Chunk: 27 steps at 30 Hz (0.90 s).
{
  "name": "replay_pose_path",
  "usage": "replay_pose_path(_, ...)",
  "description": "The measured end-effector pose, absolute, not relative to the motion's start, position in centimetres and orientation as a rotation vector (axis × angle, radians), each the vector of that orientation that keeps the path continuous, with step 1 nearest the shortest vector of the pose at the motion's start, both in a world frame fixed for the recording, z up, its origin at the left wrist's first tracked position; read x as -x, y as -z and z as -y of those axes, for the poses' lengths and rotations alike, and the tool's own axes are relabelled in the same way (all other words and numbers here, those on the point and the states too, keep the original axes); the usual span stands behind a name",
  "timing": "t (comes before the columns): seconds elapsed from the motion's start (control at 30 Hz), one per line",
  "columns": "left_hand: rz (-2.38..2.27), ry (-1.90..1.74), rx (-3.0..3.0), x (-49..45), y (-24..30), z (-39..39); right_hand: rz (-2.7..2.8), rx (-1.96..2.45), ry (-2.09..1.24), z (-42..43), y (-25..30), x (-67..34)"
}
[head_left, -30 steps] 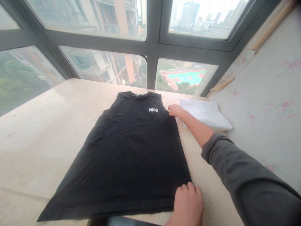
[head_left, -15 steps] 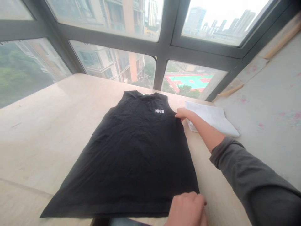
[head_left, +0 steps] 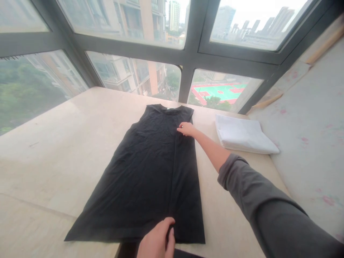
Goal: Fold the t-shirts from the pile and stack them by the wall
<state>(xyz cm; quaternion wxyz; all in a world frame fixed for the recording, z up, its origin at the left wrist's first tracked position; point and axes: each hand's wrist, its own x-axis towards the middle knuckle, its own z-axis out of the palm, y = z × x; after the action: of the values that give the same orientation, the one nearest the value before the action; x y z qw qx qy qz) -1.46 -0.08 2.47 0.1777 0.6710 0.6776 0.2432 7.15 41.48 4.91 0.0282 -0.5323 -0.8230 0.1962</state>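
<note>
A black sleeveless T-shirt (head_left: 145, 172) lies spread on the pale ledge, neckline toward the window. Its right side is folded inward as a long strip, the fold's edge running down between my hands. My right hand (head_left: 186, 129) is closed on that edge near the chest, hiding most of the print. At the hem, my left hand (head_left: 158, 237) pinches the lower end of the same folded edge, fingers curled.
A folded white cloth (head_left: 244, 134) lies to the right, by the flowered wall (head_left: 309, 154). Grey-framed windows (head_left: 185, 57) close off the back of the pale ledge (head_left: 53, 157). Something dark shows below the hem.
Both hands have moved left, carrying the T-shirt's right edge inward over its front. The white NICE print is now covered. The view has shifted slightly.
</note>
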Motion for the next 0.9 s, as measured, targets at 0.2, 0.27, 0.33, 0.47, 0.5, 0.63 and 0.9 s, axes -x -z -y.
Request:
replay_pose_path(0.2, -2.015, -0.363, -1.996, 0.8, -3.1, -0.3, 2.417, 1.539, -0.408, -38.9, -2.7, -9.3)
replay_pose_path(0.27, -2.092, -0.386, -2.089, 0.7, -3.8, -0.8, 2.421, 1.489, -0.373, -37.8, -1.9, -10.0)
replay_pose_path(0.33, -2.121, -0.445, -2.17, 0.5, -4.5, -1.6, 2.444, 1.447, -0.359, -36.9, -1.0, -10.4)
replay_pose_path(0.47, -2.012, -0.522, -2.31, -0.5, -4.6, -3.7, 2.48, 1.418, -0.349, -35.8, 0.9, -10.9)
replay_pose_path(0.5, -1.982, -0.518, -2.363, -0.8, -4.3, -4.1, 2.486, 1.417, -0.335, -35.7, 1.3, -11.1)
replay_pose_path(0.63, -1.937, -0.418, -2.557, -2.2, -2.1, -4.2, 2.498, 1.419, -0.24, -34.8, 2.0, -12.9)
replay_pose_path(0.9, -2.0, -0.617, -2.558, -5.1, -0.1, -2.9, 2.318, 1.548, -0.426, -36.2, 0.5, -16.3)
